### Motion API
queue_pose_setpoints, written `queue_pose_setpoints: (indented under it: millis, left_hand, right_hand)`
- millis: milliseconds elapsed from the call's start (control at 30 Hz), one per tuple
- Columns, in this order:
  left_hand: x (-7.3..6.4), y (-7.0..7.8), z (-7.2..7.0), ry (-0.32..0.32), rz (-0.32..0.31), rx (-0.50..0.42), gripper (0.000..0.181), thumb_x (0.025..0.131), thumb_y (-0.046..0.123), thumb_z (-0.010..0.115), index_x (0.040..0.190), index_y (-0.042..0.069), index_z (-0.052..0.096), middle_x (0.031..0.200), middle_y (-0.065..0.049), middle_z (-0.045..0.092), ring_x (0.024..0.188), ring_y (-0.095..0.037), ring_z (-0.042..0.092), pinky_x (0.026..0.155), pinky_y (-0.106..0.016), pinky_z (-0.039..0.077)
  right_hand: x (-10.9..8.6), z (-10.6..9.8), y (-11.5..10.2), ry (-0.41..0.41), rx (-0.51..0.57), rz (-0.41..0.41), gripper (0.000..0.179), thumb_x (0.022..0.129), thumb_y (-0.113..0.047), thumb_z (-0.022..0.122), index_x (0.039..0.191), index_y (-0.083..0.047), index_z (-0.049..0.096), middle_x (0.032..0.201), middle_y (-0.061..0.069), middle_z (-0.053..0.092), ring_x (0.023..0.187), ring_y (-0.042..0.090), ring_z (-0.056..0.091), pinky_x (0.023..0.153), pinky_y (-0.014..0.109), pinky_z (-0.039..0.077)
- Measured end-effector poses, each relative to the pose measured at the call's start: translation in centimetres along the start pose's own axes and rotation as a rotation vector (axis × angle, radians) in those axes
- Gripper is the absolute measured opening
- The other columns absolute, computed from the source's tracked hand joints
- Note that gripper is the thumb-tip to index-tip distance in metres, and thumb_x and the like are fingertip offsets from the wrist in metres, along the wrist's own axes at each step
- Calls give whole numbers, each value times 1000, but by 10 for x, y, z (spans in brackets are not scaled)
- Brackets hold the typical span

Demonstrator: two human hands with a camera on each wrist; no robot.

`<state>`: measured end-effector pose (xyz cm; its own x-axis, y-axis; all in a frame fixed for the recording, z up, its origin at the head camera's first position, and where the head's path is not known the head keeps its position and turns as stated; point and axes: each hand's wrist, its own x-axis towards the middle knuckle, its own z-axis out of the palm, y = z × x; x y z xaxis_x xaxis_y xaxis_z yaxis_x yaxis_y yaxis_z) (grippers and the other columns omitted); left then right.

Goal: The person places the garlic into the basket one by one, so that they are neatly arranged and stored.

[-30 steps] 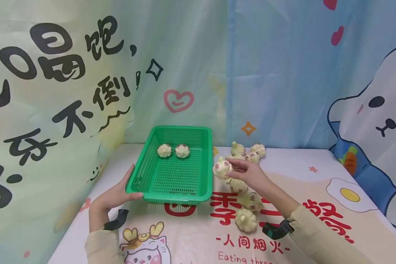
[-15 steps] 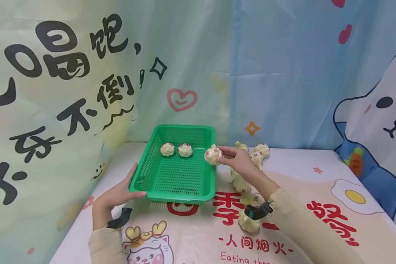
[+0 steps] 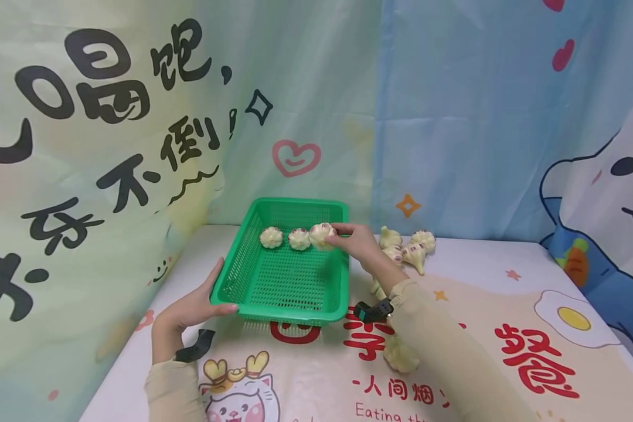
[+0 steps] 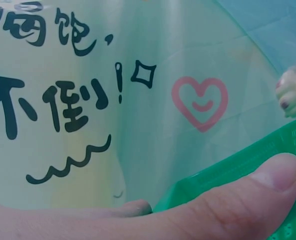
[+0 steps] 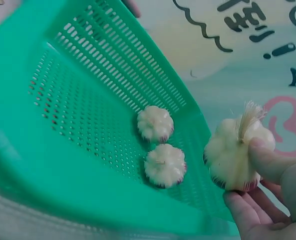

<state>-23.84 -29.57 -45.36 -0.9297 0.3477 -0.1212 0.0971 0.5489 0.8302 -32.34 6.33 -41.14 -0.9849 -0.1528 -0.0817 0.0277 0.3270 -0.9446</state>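
A green plastic basket (image 3: 282,310) sits on the table with two garlic bulbs in its far part, a left one (image 3: 271,237) and a right one (image 3: 299,239). My left hand (image 3: 192,308) holds the basket's near left corner, thumb at the front rim and fingers along the left side. Over the basket's right part, my right hand (image 3: 357,241) pinches another garlic bulb (image 5: 236,152) between thumb and fingers. In the right wrist view this bulb is above the basket, its stem end facing the camera. The left wrist view catches only part of a bulb (image 4: 293,92) at its right edge.
Right of the basket lie several more garlic bulbs, including a far one (image 3: 424,240) and a near one (image 3: 400,354); my right arm covers some. A printed cloth (image 3: 316,387) covers the table. Behind it hangs a printed curtain (image 3: 453,146).
My right hand has carried the garlic bulb leftward from beside the basket to over its inside. My left hand keeps its place at the corner. The head view has shifted slightly.
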Motion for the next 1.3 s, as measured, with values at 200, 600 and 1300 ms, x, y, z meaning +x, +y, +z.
queue_pose_setpoints:
  millis: [200,600,1300]
  left_hand:
    - [-2,-2,-1,13,-10,-15,116,79,33,75,152,23,-15,158,-20,-3,139,-39,17,110,-62,19]
    - [-3,-4,-4,12,-17,-39,116,79,34,75,152,24,-15,159,-19,0,139,-38,19,110,-60,21]
    - [5,-7,-2,-2,-36,-46,115,78,38,76,152,29,-12,160,-12,-2,144,-34,13,113,-57,19]
  right_hand:
    - [18,16,1,53,-20,5,52,89,-21,67,138,-10,51,136,12,54,129,27,46,101,43,43]
    - [45,32,-3,132,-285,-8,50,89,-23,67,134,-6,54,136,13,55,126,31,49,97,42,46]
    - [74,43,-7,230,-725,-69,15,86,-10,64,95,-1,72,83,13,70,78,25,56,65,32,42]
